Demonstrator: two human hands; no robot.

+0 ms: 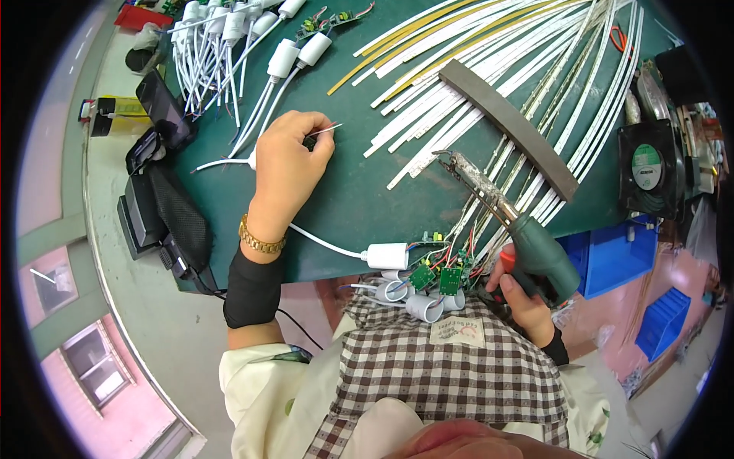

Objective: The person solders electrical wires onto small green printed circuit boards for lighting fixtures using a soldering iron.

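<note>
My left hand (292,157) is closed in a pinch above the green table, with a thin stripped wire end (336,127) sticking out past the thumb and index finger. From under this hand a white cable (325,239) runs to a white cylindrical housing (387,256) at the near edge, with a circuit board and thin wires at its open end. My right hand (526,307) grips a green soldering gun (541,256) with a red part by the fingers. Its metal tip (443,157) points up and left over the table. Small green boards (451,281) and more white housings (423,307) rest in my lap.
White and yellow LED strips (428,122) fan across the far right, under a curved dark bar (508,126). White housings with cables (233,30) pile up far left. A black fan (650,168) stands right, above blue bins (621,256). Black devices (164,210) line the left edge.
</note>
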